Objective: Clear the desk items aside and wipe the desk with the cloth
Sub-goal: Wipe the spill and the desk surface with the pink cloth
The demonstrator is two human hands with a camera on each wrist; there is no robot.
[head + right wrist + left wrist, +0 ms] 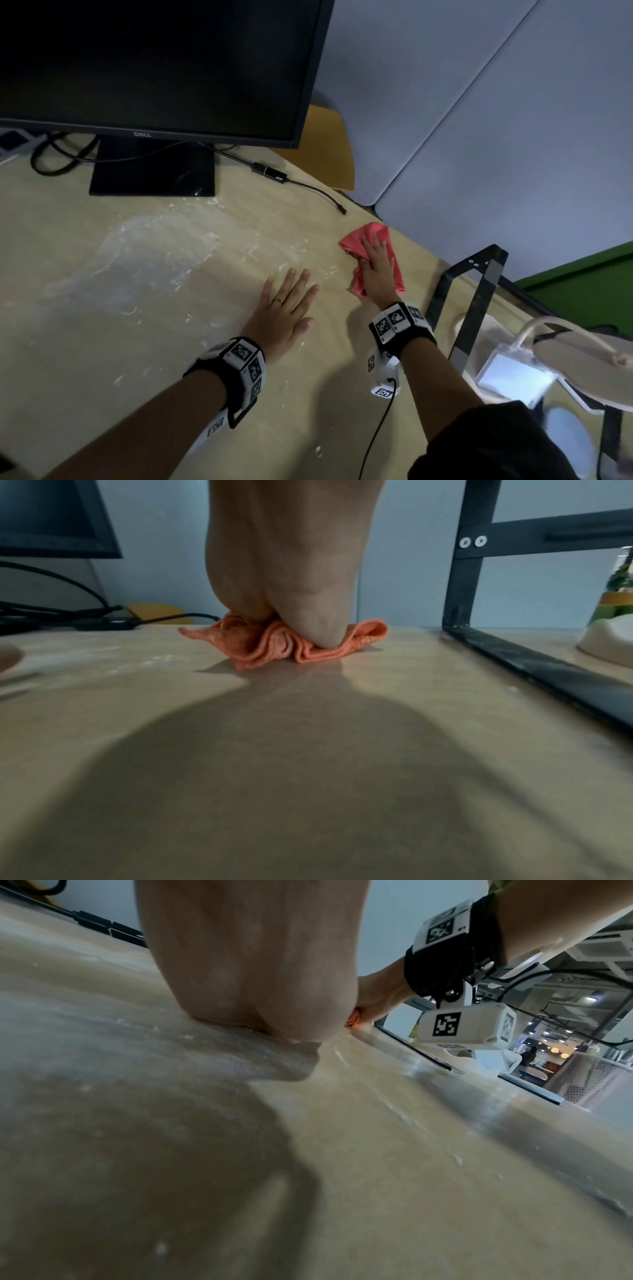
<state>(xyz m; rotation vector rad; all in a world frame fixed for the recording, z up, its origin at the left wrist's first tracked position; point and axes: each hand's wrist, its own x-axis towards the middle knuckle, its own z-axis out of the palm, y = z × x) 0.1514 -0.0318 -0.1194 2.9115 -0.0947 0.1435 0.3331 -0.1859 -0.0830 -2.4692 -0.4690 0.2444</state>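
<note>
R hand (377, 270) flat on crumpled pink cloth (356, 245), smeared desk (137, 308)

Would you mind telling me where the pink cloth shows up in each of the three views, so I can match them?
Head: the pink cloth lies right of centre on the desk, under the right hand.
Left wrist: only a small orange-pink sliver at centre, beneath the right hand.
Right wrist: bunched at upper centre, pressed by the palm.
Shared landmark: the black metal frame.
</note>
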